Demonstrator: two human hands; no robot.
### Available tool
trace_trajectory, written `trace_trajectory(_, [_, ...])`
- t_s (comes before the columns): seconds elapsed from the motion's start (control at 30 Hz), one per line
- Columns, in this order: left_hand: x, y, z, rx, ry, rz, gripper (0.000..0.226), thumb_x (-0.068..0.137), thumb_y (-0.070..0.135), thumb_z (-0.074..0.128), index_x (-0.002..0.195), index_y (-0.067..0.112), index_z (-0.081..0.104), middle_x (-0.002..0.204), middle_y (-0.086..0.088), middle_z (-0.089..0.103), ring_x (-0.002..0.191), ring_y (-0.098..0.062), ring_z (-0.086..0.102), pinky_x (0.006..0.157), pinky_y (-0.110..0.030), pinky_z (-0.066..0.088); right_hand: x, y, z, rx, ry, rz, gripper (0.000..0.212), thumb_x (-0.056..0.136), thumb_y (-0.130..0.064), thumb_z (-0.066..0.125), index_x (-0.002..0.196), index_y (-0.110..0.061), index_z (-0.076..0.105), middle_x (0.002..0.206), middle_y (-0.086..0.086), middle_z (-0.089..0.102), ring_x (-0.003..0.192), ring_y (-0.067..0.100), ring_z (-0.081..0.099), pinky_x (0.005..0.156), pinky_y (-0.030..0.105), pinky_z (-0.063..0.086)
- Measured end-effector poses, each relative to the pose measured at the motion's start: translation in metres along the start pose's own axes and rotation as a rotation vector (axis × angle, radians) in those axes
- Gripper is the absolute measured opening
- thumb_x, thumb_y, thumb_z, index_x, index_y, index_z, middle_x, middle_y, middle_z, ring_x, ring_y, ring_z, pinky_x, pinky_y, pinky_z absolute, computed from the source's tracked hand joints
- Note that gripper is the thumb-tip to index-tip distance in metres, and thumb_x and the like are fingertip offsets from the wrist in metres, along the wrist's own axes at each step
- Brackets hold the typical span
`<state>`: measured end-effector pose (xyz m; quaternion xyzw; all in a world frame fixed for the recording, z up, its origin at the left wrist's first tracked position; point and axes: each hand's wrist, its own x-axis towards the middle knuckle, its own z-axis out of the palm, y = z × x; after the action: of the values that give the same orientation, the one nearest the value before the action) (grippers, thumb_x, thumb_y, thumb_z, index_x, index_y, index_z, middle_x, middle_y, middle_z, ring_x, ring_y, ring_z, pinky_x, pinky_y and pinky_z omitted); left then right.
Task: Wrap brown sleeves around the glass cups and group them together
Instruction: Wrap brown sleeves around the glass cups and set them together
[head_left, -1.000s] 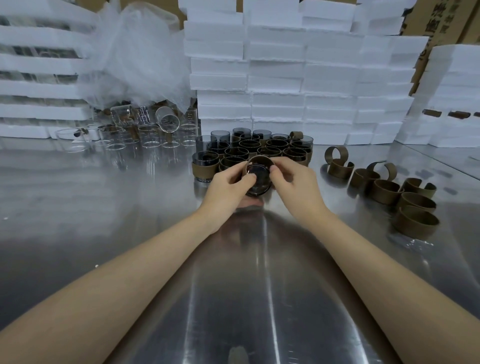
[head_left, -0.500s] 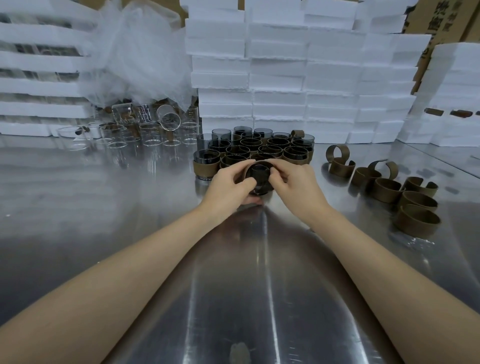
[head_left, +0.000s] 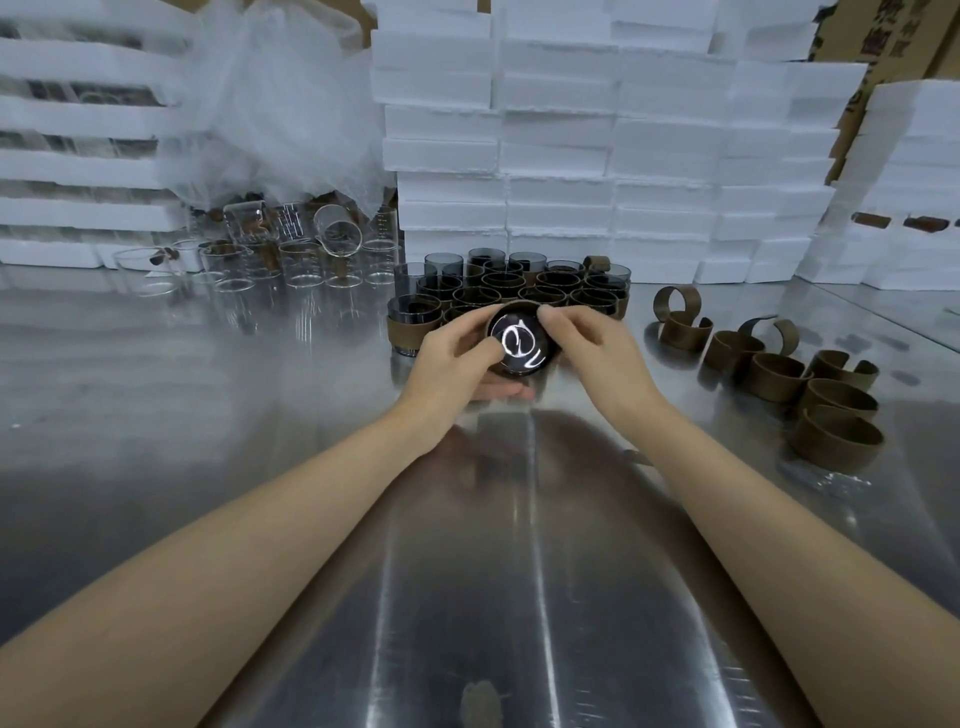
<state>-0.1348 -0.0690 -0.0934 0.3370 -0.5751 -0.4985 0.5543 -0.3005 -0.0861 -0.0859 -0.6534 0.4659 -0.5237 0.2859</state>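
A dark glass cup (head_left: 519, 340) with a brown sleeve around it is held just above the steel table, tipped so a round face with bright reflections points at me. My left hand (head_left: 457, 364) grips its left side, thumb across the front. My right hand (head_left: 587, 345) grips its right side with curled fingers. Directly behind stands a group of sleeved dark cups (head_left: 511, 291). Loose brown sleeves (head_left: 779, 371) lie curled on the table to the right.
Clear bare glass cups (head_left: 291, 260) stand at the back left under crumpled plastic wrap (head_left: 270, 104). White foam boxes (head_left: 597, 135) are stacked along the back and right. The shiny steel table (head_left: 208, 415) stretches toward me.
Both hands have turned the cup, so the round face now shows bright reflections toward me. The hands stay in nearly the same place in front of the group.
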Motion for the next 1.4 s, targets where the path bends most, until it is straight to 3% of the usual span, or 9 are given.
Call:
trace_trajectory(0.1, [0.002, -0.002, -0.001, -0.097, -0.016, -0.021, 0.031, 0.096, 0.005, 0.052, 0.116, 0.024, 0.065, 0.104, -0.004, 0.074, 0.075, -0.037, 0.073, 0.065, -0.025, 0.059, -0.006, -0.004, 0.010, 0.353, -0.170, 0.190, 0.035, 0.099, -0.044, 0.045, 0.107, -0.020, 0.069, 0.106, 0.004, 0.073, 0.096, 0.020, 0.070, 0.083, 0.033, 0.056])
trace_trajectory(0.17, [0.004, -0.003, -0.002, -0.170, -0.028, -0.077, 0.033, 0.095, 0.016, 0.059, 0.128, 0.016, 0.058, 0.112, -0.011, 0.071, 0.083, -0.037, 0.073, 0.070, -0.025, 0.059, -0.007, -0.006, 0.013, 0.517, -0.164, 0.223, 0.034, 0.100, -0.043, 0.044, 0.104, -0.022, 0.071, 0.103, 0.005, 0.073, 0.087, 0.018, 0.070, 0.070, 0.029, 0.057])
trace_trajectory(0.23, [0.005, -0.002, 0.000, -0.243, -0.070, -0.143, 0.051, 0.088, 0.031, 0.064, 0.132, 0.010, 0.052, 0.112, -0.012, 0.072, 0.086, -0.033, 0.073, 0.074, -0.025, 0.059, -0.007, -0.007, 0.011, 0.623, -0.144, 0.235, 0.035, 0.098, -0.043, 0.045, 0.106, -0.019, 0.069, 0.102, 0.006, 0.073, 0.086, 0.017, 0.069, 0.067, 0.026, 0.055])
trace_trajectory(0.4, [0.005, -0.001, 0.000, -0.197, -0.169, -0.224, 0.052, 0.078, 0.049, 0.059, 0.115, 0.013, 0.058, 0.073, 0.003, 0.069, 0.062, -0.011, 0.061, 0.061, -0.019, 0.052, -0.007, -0.010, 0.006, 0.785, -0.178, 0.334, 0.049, 0.091, -0.049, 0.053, 0.120, -0.010, 0.063, 0.106, 0.009, 0.073, 0.096, 0.021, 0.069, 0.074, 0.027, 0.056])
trace_trajectory(0.6, [0.008, -0.001, -0.001, -0.171, -0.184, -0.271, 0.053, 0.078, 0.051, 0.060, 0.114, 0.011, 0.062, 0.076, 0.003, 0.068, 0.055, -0.006, 0.051, 0.058, -0.017, 0.048, -0.005, -0.017, 0.007, 1.022, -0.120, 0.503, 0.057, 0.091, -0.038, 0.061, 0.134, -0.002, 0.053, 0.115, 0.016, 0.069, 0.097, 0.026, 0.070, 0.076, 0.032, 0.057])
trace_trajectory(0.8, [0.012, -0.004, -0.002, -0.209, -0.148, -0.291, 0.042, 0.075, 0.049, 0.064, 0.097, 0.014, 0.062, 0.062, 0.007, 0.063, 0.049, -0.004, 0.047, 0.054, -0.016, 0.047, -0.005, -0.017, 0.011, 1.224, -0.078, 0.619, 0.045, 0.093, -0.036, 0.058, 0.124, -0.003, 0.057, 0.114, 0.021, 0.069, 0.102, 0.032, 0.069, 0.078, 0.039, 0.058])
trace_trajectory(1.03, [0.014, -0.004, -0.004, -0.219, -0.146, -0.255, 0.044, 0.076, 0.048, 0.065, 0.103, 0.014, 0.064, 0.057, 0.012, 0.058, 0.048, -0.002, 0.046, 0.052, -0.013, 0.046, -0.003, -0.018, 0.011, 1.306, -0.083, 0.646, 0.041, 0.095, -0.031, 0.055, 0.125, -0.003, 0.056, 0.120, 0.023, 0.066, 0.109, 0.035, 0.066, 0.080, 0.041, 0.057])
trace_trajectory(1.23, [0.012, -0.007, -0.004, -0.195, -0.137, -0.205, 0.050, 0.079, 0.044, 0.062, 0.115, 0.009, 0.064, 0.078, 0.003, 0.064, 0.057, -0.003, 0.055, 0.060, -0.014, 0.050, -0.002, -0.016, 0.011, 1.257, -0.070, 0.568, 0.035, 0.098, -0.030, 0.050, 0.117, -0.003, 0.062, 0.112, 0.018, 0.070, 0.098, 0.030, 0.071, 0.070, 0.035, 0.060])
trace_trajectory(1.4, [0.004, -0.008, 0.003, -0.098, -0.127, -0.093, 0.055, 0.079, 0.022, 0.071, 0.131, 0.016, 0.053, 0.118, -0.002, 0.067, 0.094, -0.014, 0.069, 0.083, -0.026, 0.055, 0.000, -0.017, 0.007, 0.994, -0.071, 0.391, 0.025, 0.098, -0.018, 0.047, 0.118, -0.016, 0.062, 0.098, 0.005, 0.073, 0.092, 0.020, 0.068, 0.078, 0.030, 0.055])
